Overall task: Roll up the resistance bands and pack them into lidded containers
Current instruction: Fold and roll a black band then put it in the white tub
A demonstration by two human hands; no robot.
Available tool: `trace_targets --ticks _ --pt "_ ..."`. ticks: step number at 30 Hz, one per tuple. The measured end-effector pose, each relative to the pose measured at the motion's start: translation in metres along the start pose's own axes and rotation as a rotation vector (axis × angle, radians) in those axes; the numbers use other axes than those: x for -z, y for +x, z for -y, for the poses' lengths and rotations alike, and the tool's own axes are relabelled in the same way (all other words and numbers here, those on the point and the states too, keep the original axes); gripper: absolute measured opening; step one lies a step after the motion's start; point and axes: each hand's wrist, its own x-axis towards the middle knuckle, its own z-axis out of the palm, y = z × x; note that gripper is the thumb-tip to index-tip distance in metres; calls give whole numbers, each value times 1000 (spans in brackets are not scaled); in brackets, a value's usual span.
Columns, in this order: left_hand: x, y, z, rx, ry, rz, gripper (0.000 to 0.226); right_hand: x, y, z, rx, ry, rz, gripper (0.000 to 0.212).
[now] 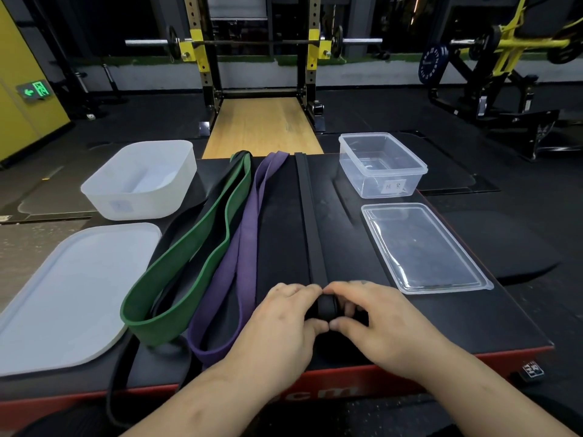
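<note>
A narrow black band point(307, 216) runs straight down the middle of the black box top. Its near end is wound into a small roll point(326, 307). My left hand point(284, 320) and my right hand point(375, 316) both grip that roll, fingertips and thumbs meeting over it. To the left lie a purple band point(243, 247) and a wide green band point(195, 247), flat and unrolled. A further black band point(120, 367) trails under the green one and off the near edge.
A frosted white tub point(142, 181) stands at the back left with its lid point(63, 294) in front of it. A clear container point(383, 165) stands at the back right, its clear lid point(422, 247) lying nearer. The box's red front edge point(347, 386) is below my wrists.
</note>
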Motion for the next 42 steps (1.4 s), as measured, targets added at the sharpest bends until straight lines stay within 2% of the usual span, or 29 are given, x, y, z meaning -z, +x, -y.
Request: trace_targets --ticks 4,9,17,25,29,35,40,42 --pt "-1 -23 -7 1 -41 44 50 6 -17 0 18 50 89 41" --pt "3 -28 -10 63 -80 46 52 5 -18 2 48 58 76 43" --pt "6 -25 -10 77 -96 99 53 8 -18 -1 -16 76 117 49" --pt "4 -25 -7 32 -51 54 54 9 -15 -1 -50 110 86 36" --pt "5 -26 -8 67 -54 35 53 8 -15 0 -53 132 48 37" --pt "5 -28 -7 47 -15 68 45 8 -13 0 -47 128 83 37" --pt "4 -22 -2 32 14 38 43 7 -17 1 -85 145 70 48" --pt "3 -21 -1 51 13 47 42 4 -16 2 -56 114 55 43"
